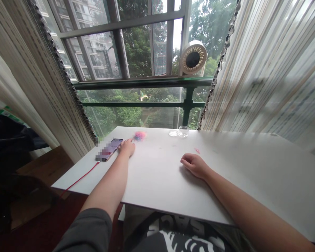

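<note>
My left hand (126, 147) rests on the white table (157, 182) beside a phone (109, 149); its fingers reach toward a blurred pink and blue fuzzy object (139, 135) and look loosely curled. My right hand (195, 164) lies on the table near the middle with the fingers curled under, and nothing shows in it. A tiny pink piece (197, 150) lies just beyond the right hand.
A small clear glass cup (183, 131) and a clear lid (173, 133) stand at the table's far edge. A red cable (80, 178) runs from the phone off the left edge. A round fan (193, 58) sits on the window rail. Curtains hang on both sides.
</note>
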Available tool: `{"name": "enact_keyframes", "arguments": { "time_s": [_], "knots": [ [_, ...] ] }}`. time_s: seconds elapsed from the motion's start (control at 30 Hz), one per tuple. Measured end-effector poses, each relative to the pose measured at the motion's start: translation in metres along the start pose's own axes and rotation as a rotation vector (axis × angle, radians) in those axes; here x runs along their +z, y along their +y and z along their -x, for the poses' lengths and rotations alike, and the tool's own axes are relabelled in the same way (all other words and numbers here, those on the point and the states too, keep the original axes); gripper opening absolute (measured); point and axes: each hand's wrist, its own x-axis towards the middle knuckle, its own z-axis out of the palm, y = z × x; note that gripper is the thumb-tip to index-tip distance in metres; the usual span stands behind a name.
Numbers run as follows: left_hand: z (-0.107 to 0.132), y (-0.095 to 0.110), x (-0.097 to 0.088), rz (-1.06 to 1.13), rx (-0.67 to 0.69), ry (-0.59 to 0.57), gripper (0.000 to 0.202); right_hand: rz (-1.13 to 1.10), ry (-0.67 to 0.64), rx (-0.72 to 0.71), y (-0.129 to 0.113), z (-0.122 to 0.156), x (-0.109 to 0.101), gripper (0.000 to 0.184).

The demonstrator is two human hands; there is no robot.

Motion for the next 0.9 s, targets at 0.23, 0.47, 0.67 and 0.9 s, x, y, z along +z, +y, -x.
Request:
{"name": "enact_keyframes", "arguments": {
  "time_s": [0.23,0.47,0.67,0.9],
  "knots": [
    [0.0017,0.0003,-0.0011,-0.034,0.022,-0.013,0.041,-0.003,-0.002,0.002,0.0007,0.0002,0.0002,0.021],
    [0.0010,-0.0028,0.0001,-0.032,0.030,0.008,0.040,-0.014,-0.006,0.003,0.0013,-0.0002,0.0006,0.022],
    [-0.0002,-0.0025,0.0013,-0.010,0.030,0.009,0.039,0.001,-0.007,0.004,0.0009,-0.0001,0.0003,0.022],
    [-0.0041,-0.0036,0.0055,0.011,0.029,-0.015,0.036,0.020,-0.010,-0.001,0.0013,-0.0002,0.0005,0.022]
  ]
}}
